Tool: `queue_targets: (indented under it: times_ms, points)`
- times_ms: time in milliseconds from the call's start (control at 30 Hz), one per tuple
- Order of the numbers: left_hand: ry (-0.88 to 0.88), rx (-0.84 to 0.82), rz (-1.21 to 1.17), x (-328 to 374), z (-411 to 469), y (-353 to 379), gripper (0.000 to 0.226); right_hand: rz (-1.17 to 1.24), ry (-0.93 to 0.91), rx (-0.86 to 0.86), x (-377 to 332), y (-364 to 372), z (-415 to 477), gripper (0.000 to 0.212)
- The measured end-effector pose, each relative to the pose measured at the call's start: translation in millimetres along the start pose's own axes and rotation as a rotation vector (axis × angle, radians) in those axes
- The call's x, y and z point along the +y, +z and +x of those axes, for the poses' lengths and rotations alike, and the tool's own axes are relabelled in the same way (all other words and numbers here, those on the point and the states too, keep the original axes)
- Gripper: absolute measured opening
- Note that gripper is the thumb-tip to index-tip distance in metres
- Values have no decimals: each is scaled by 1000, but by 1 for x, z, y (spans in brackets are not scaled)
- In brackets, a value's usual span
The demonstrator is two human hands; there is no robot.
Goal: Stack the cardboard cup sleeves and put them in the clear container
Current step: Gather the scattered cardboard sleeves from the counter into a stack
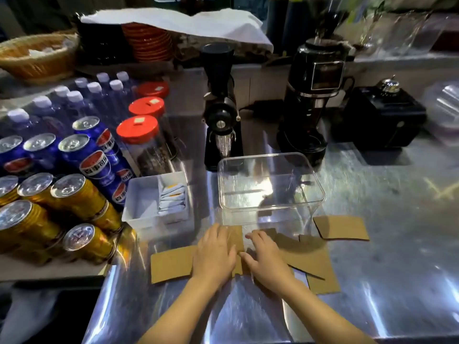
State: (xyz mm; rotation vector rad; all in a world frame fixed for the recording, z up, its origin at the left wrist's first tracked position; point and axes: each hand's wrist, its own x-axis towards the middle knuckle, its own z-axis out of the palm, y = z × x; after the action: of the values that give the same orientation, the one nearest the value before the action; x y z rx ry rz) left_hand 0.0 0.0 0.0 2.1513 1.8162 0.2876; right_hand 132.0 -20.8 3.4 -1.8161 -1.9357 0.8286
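I had both hands down flat among the cardboard cup sleeves, so I judged this to be the gathering step, with no stack made yet. My left hand [214,254] lay palm-down on the leftmost sleeve [171,266], fingers spread and not closed round anything. My right hand [267,259] rested just beside it, thumbs nearly touching, fingers loose on the overlapping sleeves [310,256] that fanned out to its right; I could not tell whether any edge was actually pinched. One more sleeve [341,228] lay apart, farther to the right and a little ahead of that hand. The clear container [270,184] stood empty directly ahead of my fingertips, open at the top, on the metal counter [397,269]. A white tray [141,194] of sachets sat ahead and to the left.

The next move, as I judged it, called for sliding the flat pieces together under the palms, squaring their edges, then fetching the stray one before lifting the pile forward.
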Motion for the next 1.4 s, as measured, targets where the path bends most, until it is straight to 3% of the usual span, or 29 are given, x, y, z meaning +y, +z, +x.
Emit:
queue_targets:
  times_ms: [267,400,567,633,700,767,900,1067,1300,1400]
  points:
    - [-193,-103,-200,7,3,8,37,446,247,-7,-12,8,8,24]
    - [-367,-114,-413,8,8,5,56,690,425,-17,-13,3,12,39]
    - [-563,-92,-839,6,13,3,64,883,509,-45,-9,-3,12,22]
    - [-601,-120,-998,7,12,2,54,940,491,-52,-6,-3,11,13]
    - [-572,-158,-1092,9,9,1,29,941,452,-34,-2,-3,11,10]
    - [-551,-189,-1170,10,6,-1,13,910,411,-6,2,-7,10,9]
    - [-592,-271,-1410,17,6,-1,18,831,345,83,13,-21,8,10]
    - [-667,-297,-1591,28,5,3,17,514,260,190,38,-46,2,24]
    - [-657,-469,-1663,34,4,8,19,-116,261,-7,85,-61,-10,67]
    - [-647,-497,-1676,37,2,11,18,-244,266,-23,95,-56,-12,71]
